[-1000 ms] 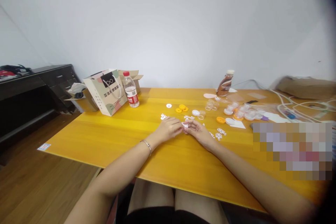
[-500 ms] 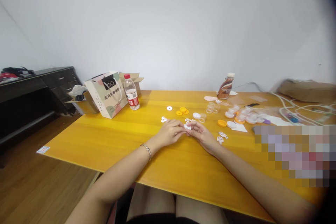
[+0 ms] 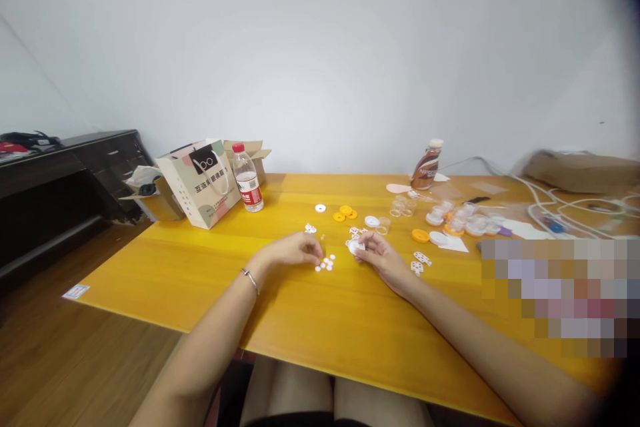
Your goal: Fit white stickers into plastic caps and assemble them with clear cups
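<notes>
My right hand (image 3: 383, 259) pinches a white round plastic piece (image 3: 356, 247) between thumb and fingers, just above the table. To its left, my left hand (image 3: 300, 250) reaches down with curled fingertips beside several small white discs (image 3: 327, 263). Whatever is between those fingertips, if anything, is too small to make out. White cut-out plastic parts (image 3: 311, 229) lie beyond my left hand. More of these openwork parts (image 3: 421, 258) are to the right of my right hand.
Orange round pieces (image 3: 345, 213), a white ring (image 3: 321, 208) and clear cups (image 3: 401, 207) lie further back. Clear-and-orange assemblies (image 3: 463, 219) are at the right. A water bottle (image 3: 248, 180) and paper bag (image 3: 203, 187) stand at the left; a brown bottle (image 3: 427, 167) stands behind.
My left hand has left the white piece and moved left and down to the small discs, which now show. My right hand stays in place, still holding the white piece.
</notes>
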`<move>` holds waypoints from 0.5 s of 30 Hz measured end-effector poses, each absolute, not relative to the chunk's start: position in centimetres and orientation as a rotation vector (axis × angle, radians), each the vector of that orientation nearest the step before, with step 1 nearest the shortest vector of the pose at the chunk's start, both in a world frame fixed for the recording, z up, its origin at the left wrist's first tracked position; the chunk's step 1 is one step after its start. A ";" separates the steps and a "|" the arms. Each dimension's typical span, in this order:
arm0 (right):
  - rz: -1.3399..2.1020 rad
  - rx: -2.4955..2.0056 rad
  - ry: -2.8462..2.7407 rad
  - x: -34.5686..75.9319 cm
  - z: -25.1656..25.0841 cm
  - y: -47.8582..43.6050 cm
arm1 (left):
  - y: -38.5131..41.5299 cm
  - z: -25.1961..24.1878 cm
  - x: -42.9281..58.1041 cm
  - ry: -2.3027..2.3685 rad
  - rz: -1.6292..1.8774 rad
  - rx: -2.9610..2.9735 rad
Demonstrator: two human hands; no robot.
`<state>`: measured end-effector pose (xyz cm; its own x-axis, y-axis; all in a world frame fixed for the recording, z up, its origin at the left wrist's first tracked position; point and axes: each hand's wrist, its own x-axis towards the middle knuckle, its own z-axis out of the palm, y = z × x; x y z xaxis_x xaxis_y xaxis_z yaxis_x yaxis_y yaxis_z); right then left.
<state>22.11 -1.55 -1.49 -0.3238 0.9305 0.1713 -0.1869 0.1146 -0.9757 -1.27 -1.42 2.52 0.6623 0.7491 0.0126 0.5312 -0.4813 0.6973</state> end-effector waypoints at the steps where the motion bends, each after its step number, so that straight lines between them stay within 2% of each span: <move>1: 1.409 -0.799 -1.396 22.1 -1.4 -1.6 | -1.3 2.3 -1.5 0.973 0.380 2.175; 15: 1.428 -0.848 -1.501 21.8 -1.6 -2.0 | -0.4 1.1 -1.6 1.050 0.331 2.273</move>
<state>21.77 -1.98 -1.57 -0.3871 0.9120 0.1354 -0.0895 0.1090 -0.9900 -1.55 -0.39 1.13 0.6549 0.7552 -0.0260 0.6037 -0.5022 0.6192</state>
